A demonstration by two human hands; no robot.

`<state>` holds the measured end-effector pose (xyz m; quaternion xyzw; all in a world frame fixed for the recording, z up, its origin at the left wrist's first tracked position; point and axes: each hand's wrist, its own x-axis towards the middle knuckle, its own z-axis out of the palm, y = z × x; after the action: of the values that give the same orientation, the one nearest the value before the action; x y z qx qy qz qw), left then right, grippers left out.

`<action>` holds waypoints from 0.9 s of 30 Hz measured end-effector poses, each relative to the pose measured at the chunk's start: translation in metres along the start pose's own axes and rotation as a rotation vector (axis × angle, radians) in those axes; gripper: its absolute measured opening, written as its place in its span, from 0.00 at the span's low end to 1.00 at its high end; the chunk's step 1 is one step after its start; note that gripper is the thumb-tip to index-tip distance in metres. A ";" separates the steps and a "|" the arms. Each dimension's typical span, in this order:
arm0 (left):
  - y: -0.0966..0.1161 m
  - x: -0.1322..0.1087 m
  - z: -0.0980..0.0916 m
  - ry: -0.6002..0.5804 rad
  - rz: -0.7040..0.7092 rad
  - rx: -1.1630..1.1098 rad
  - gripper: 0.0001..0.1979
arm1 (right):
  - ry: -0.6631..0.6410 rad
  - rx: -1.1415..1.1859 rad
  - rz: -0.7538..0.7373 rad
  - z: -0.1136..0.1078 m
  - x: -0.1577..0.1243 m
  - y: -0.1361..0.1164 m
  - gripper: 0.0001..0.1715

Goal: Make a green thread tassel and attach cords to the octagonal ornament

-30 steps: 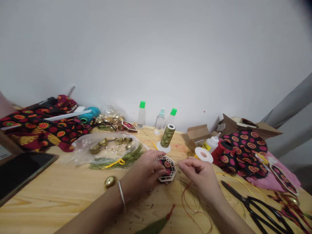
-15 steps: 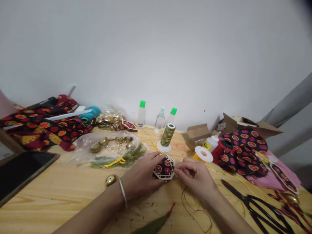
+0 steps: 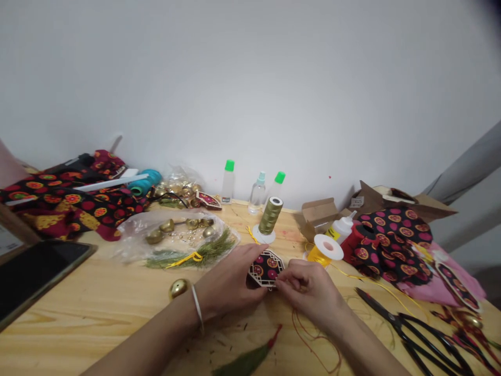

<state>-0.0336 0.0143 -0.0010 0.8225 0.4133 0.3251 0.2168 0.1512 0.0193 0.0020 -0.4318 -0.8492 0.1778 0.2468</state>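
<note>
An octagonal piece [image 3: 266, 268] with a pale lattice rim and dark flowered fabric is held by my left hand [image 3: 230, 277], its thumb and fingers around the left side. My right hand [image 3: 309, 284] is pinched at the piece's right lower edge; what is between those fingertips is too small to make out. Thin red cord [image 3: 313, 339] lies on the wood below my right hand. A green tassel [image 3: 246, 361] with a red tip rests near the front edge. One gold bell [image 3: 179, 288] sits beside my left wrist.
Black scissors [image 3: 407, 324] lie at the right, near a yellow thread spool [image 3: 324, 249]. An olive spool [image 3: 270, 216] and bottles [image 3: 228, 183] stand behind. At the left are a plastic bag of bells [image 3: 133, 230] and a phone [image 3: 43, 277].
The octagonal piece is tilted a little more, its left side raised. My right hand has shifted slightly left onto its edge. The view has moved slightly.
</note>
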 end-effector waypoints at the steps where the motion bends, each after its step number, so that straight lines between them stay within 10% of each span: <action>1: 0.000 0.000 0.000 0.001 0.001 0.003 0.24 | 0.001 -0.003 0.000 0.000 0.000 0.000 0.09; 27: -0.001 -0.001 0.001 0.016 -0.038 0.010 0.27 | -0.086 -0.147 -0.101 -0.009 -0.002 -0.006 0.09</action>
<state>-0.0340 0.0139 -0.0032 0.8130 0.4322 0.3253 0.2155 0.1533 0.0150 0.0115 -0.3974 -0.8904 0.1206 0.1864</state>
